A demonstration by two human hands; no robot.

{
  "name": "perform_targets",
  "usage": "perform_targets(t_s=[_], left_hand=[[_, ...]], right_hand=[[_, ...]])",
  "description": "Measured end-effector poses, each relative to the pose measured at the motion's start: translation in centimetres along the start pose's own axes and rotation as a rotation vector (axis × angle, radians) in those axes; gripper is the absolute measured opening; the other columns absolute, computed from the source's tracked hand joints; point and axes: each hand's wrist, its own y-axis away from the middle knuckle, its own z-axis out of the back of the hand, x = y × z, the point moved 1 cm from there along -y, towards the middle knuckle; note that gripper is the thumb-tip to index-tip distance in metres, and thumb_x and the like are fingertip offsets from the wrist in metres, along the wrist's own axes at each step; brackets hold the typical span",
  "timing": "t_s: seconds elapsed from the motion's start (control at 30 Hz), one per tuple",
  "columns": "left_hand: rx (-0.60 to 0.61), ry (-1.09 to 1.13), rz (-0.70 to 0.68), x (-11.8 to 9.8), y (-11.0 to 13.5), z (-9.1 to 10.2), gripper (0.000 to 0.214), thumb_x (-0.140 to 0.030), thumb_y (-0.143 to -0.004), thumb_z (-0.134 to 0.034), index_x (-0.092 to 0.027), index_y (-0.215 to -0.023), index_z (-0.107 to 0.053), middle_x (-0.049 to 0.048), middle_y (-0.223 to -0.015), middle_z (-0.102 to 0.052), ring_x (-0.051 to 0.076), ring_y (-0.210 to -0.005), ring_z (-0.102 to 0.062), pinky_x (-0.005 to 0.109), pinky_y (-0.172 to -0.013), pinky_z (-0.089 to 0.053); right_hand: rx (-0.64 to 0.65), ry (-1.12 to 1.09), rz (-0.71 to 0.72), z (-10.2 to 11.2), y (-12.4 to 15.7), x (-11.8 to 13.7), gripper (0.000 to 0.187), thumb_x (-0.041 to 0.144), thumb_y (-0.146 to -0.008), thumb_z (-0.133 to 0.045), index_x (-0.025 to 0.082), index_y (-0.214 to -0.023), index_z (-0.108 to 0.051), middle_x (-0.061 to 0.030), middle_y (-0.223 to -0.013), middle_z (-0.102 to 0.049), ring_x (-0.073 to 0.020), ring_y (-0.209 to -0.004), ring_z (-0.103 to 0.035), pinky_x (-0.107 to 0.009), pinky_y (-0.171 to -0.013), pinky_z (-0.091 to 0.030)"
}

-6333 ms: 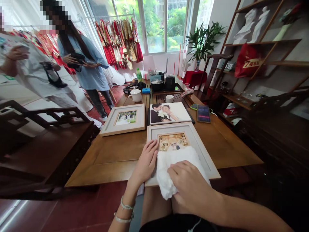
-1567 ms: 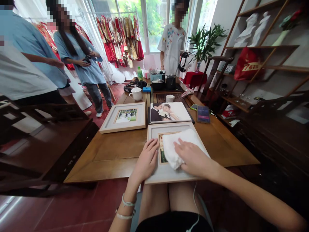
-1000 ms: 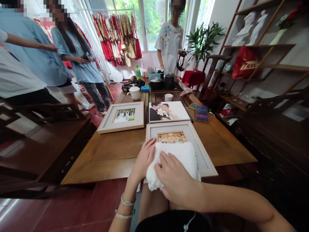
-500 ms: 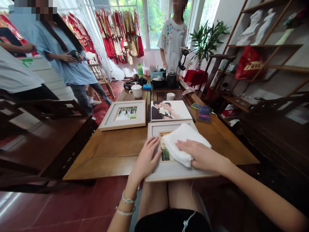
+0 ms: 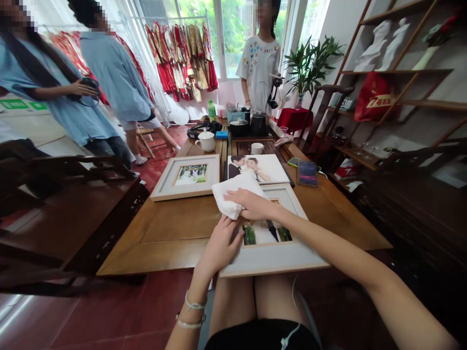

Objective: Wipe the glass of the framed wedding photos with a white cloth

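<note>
A picture frame (image 5: 277, 259) with a wide pale mat lies flat at the table's near edge, above my lap. My left hand (image 5: 221, 245) rests on its left side, fingers stretched out and lying flat, thumb towards the photo. In my right hand (image 5: 250, 203) is a folded white cloth (image 5: 224, 197), pressed on the frame's upper left corner and reaching past its edge. My right forearm crosses over the frame and hides part of the photo. The left fingertips lie close under the cloth's lower edge.
Another picture frame (image 5: 166, 187) lies to the left, and a couple's photo panel (image 5: 273, 170) just beyond. A lidded white cup (image 5: 206, 141), a small white cup (image 5: 257, 148) and a phone (image 5: 307, 174) are on the table. Several people stand around, one behind the table (image 5: 259, 68).
My right hand has slid the cloth left and away from me, from over the photo to the upper left corner. My left hand has stayed. People at the left have moved.
</note>
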Motion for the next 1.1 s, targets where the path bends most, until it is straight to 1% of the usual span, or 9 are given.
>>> perform_targets(t_s=[0.1,0.3,0.47,0.57,0.67,0.77,0.83,0.93,1.1], left_hand=[[0.005,0.012,-0.007,-0.1,0.0,0.1,0.040,-0.020,-0.092,-0.050,-0.019,-0.132,-0.053,0.0114,-0.143,-0.048,0.027,-0.138,-0.036,0.047,-0.115,-0.032],[-0.013,0.024,0.017,0.7,0.1,-0.4,0.044,-0.023,-0.093,-0.049,-0.017,-0.136,-0.050,0.0111,-0.145,-0.046,0.025,-0.138,-0.035,0.049,-0.115,-0.032],[-0.032,0.031,0.026,0.7,0.2,-0.5,0.042,-0.024,-0.094,-0.048,-0.019,-0.136,-0.051,0.0103,-0.147,-0.046,0.025,-0.139,-0.035,0.049,-0.115,-0.033],[-0.031,0.026,0.036,0.7,0.2,-0.5,0.041,-0.024,-0.094,-0.048,-0.018,-0.134,-0.052,0.0104,-0.146,-0.046,0.024,-0.139,-0.035,0.047,-0.115,-0.033],[-0.033,0.019,0.036,0.7,0.2,-0.6,0.042,-0.025,-0.094,-0.048,-0.018,-0.135,-0.052,0.0105,-0.146,-0.047,0.024,-0.139,-0.035,0.046,-0.115,-0.033],[-0.039,0.010,0.028,0.8,0.2,-0.6,0.042,-0.025,-0.094,-0.048,-0.019,-0.136,-0.051,0.0104,-0.145,-0.047,0.025,-0.138,-0.036,0.047,-0.115,-0.033],[-0.038,0.009,0.016,0.8,0.2,-0.7,0.042,-0.025,-0.095,-0.048,-0.019,-0.136,-0.050,0.0104,-0.145,-0.047,0.024,-0.138,-0.036,0.047,-0.115,-0.033],[-0.037,0.009,0.000,0.9,0.2,-0.7,0.042,-0.024,-0.094,-0.048,-0.020,-0.136,-0.050,0.0102,-0.145,-0.047,0.024,-0.139,-0.035,0.048,-0.115,-0.033],[-0.033,0.010,-0.009,0.9,0.2,-0.6,0.041,-0.025,-0.094,-0.049,-0.020,-0.135,-0.052,0.0100,-0.145,-0.048,0.024,-0.138,-0.036,0.048,-0.115,-0.033]], right_hand=[[0.063,-0.001,-0.033,0.4,0.7,0.0,0.071,-0.003,-0.064,-0.044,0.010,-0.133,-0.050,-0.0169,-0.138,-0.054,-0.0274,-0.135,-0.041,-0.049,-0.110,-0.032],[0.180,0.249,-0.289,2.9,6.4,0.3,0.068,-0.005,-0.067,-0.044,0.007,-0.134,-0.049,-0.0197,-0.143,-0.047,-0.0279,-0.138,-0.036,-0.050,-0.112,-0.028],[0.151,0.461,-0.546,3.9,11.1,1.2,0.057,-0.002,-0.072,-0.047,0.006,-0.128,-0.054,-0.0205,-0.135,-0.056,-0.0354,-0.137,-0.035,-0.057,-0.111,-0.026],[0.124,0.502,-0.638,3.8,12.9,3.0,0.057,-0.002,-0.070,-0.048,0.005,-0.126,-0.055,-0.0216,-0.134,-0.056,-0.0376,-0.135,-0.038,-0.056,-0.110,-0.029],[0.145,0.394,-0.592,3.4,13.7,6.6,0.056,0.001,-0.067,-0.048,0.004,-0.122,-0.058,-0.0213,-0.129,-0.059,-0.0356,-0.128,-0.046,-0.050,-0.107,-0.035],[0.174,0.162,-0.445,3.0,13.6,10.7,0.058,0.004,-0.063,-0.048,0.010,-0.119,-0.060,-0.0155,-0.124,-0.064,-0.0301,-0.120,-0.055,-0.043,-0.102,-0.042],[0.163,0.060,-0.406,2.9,13.3,12.2,0.058,0.005,-0.062,-0.049,0.014,-0.118,-0.061,-0.0122,-0.120,-0.066,-0.0279,-0.116,-0.057,-0.042,-0.101,-0.042],[0.120,0.085,-0.456,2.5,12.7,11.1,0.056,0.006,-0.063,-0.050,0.015,-0.117,-0.062,-0.0131,-0.120,-0.066,-0.0297,-0.119,-0.055,-0.047,-0.105,-0.037],[-0.019,0.323,-0.550,2.0,10.3,3.6,0.058,0.009,-0.069,-0.055,0.010,-0.127,-0.056,-0.0179,-0.139,-0.053,-0.0348,-0.134,-0.039,-0.053,-0.111,-0.026]])
